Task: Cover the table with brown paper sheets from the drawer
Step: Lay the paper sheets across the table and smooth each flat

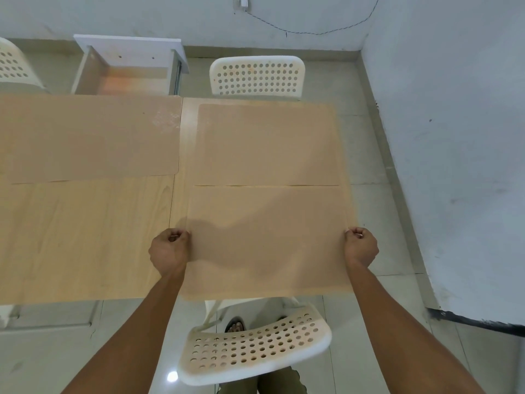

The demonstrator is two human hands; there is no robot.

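Note:
I hold a brown paper sheet (pixel 267 240) over the near right part of the wooden table (pixel 85 237). My left hand (pixel 169 251) pinches its left edge and my right hand (pixel 361 247) pinches its right edge. The sheet's near edge hangs slightly past the table's front edge. A second brown sheet (pixel 267 143) lies flat just beyond it on the far right. A third brown sheet (pixel 88 137) covers the far left. The open drawer (pixel 127 72) stands behind the table at the far left; its bottom shows bare.
A white perforated chair (pixel 255 339) stands right in front of me, under the table's near edge. Another white chair (pixel 257 76) is at the far side, and part of a third (pixel 12 65) at far left. A wall (pixel 454 137) runs along the right.

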